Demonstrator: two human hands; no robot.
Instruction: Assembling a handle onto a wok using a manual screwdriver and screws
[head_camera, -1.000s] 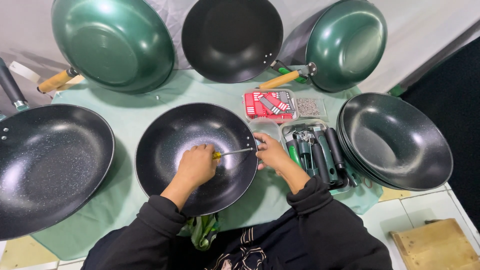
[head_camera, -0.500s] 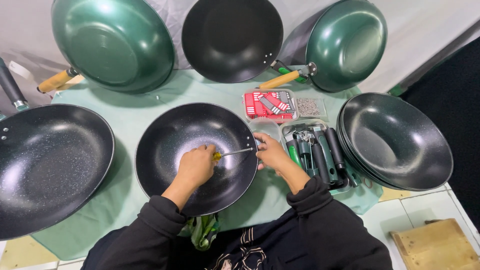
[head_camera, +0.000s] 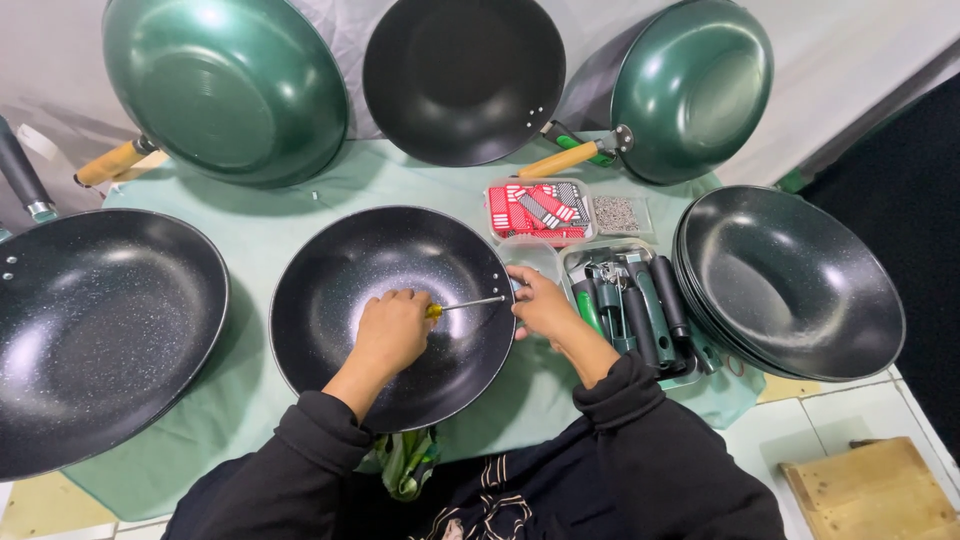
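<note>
A black speckled pan (head_camera: 390, 260) without a handle lies on the green cloth in front of me. My left hand (head_camera: 392, 330) is inside the pan, closed around a yellow-handled screwdriver (head_camera: 465, 305) whose metal shaft points right toward the pan's rim. My right hand (head_camera: 540, 303) grips the pan's right rim where the shaft's tip meets it; what the fingers pinch there is hidden.
A tray of dark handles (head_camera: 635, 305) sits right of my right hand, with a red-and-grey parts box (head_camera: 538, 208) and a small screw box (head_camera: 617, 213) behind. Stacked black pans (head_camera: 790, 280) right, large pan (head_camera: 95, 330) left, three pans lean at the back.
</note>
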